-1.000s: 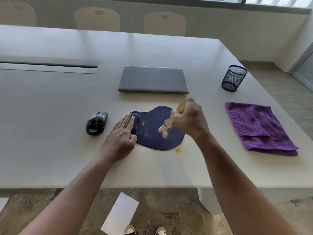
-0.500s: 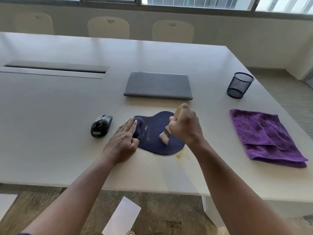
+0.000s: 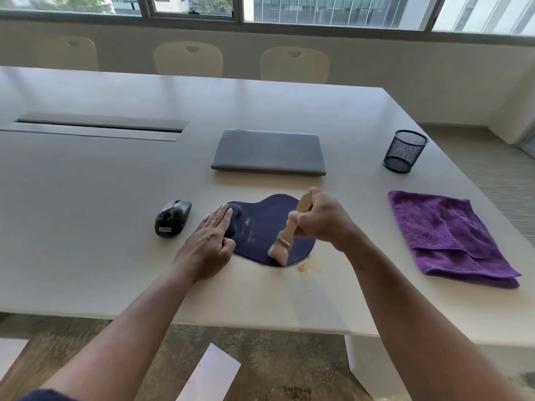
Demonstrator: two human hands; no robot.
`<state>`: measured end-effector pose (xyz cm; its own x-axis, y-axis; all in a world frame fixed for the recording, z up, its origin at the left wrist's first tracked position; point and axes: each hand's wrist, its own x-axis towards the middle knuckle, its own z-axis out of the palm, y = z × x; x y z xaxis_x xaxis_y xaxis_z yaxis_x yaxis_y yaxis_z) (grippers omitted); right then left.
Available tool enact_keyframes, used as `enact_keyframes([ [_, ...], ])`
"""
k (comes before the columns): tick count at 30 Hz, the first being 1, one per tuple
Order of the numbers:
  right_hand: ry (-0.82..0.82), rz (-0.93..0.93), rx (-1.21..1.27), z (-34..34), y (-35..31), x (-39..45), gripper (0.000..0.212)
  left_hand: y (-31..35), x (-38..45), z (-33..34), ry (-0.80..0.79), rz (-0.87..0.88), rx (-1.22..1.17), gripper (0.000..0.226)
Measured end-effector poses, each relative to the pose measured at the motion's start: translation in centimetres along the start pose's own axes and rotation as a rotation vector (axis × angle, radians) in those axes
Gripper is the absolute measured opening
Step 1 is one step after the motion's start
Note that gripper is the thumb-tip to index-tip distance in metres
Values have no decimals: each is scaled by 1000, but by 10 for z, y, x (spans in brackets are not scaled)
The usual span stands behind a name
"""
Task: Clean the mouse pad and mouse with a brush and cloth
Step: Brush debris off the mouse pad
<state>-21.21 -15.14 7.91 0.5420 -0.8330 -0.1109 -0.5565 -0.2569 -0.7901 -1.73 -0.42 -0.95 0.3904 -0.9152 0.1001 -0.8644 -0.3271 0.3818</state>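
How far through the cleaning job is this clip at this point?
Early. Done: some crumbs lie off the mouse pad. In hand: right hand sweeps the brush there; left hand steadies it. Left: speckled mouse, folded purple cloth unused.

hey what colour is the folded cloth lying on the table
Purple. The cloth shows plainly in the head view, lying right of the mouse pad.

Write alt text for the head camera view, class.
A right hand sweeps a brush over a dark blue mouse pad while the left hand steadies its edge. A black mouse lies left, a purple cloth right.
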Motion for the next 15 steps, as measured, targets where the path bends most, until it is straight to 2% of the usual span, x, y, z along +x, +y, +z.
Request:
enact_keyframes([
  [2,73,-28,-194,-6,3,0,24,0,0,0,5,0,2,80],
  [4,292,-85,-393,-17,2,3,26,0,-1,0,3,4,2,79],
  [6,371,-109,-353,-25,1,7,26,0,-1,1,-2,9,3,79],
  [7,318,-94,-246,-27,0,8,25,-1,0,1,-1,8,3,79],
  [9,108,-27,-35,-25,0,7,20,-2,0,2,-3,3,8,80],
  [10,18,0,4,-22,1,6,19,-3,0,2,-5,2,10,80],
  [11,-10,-6,-61,-19,3,6,20,-4,0,2,-8,2,12,80],
  [13,165,-93,-321,-16,4,11,24,-5,1,3,-8,1,12,80],
  [15,355,-197,-404,-13,0,18,26,-5,1,4,0,-1,11,81],
])
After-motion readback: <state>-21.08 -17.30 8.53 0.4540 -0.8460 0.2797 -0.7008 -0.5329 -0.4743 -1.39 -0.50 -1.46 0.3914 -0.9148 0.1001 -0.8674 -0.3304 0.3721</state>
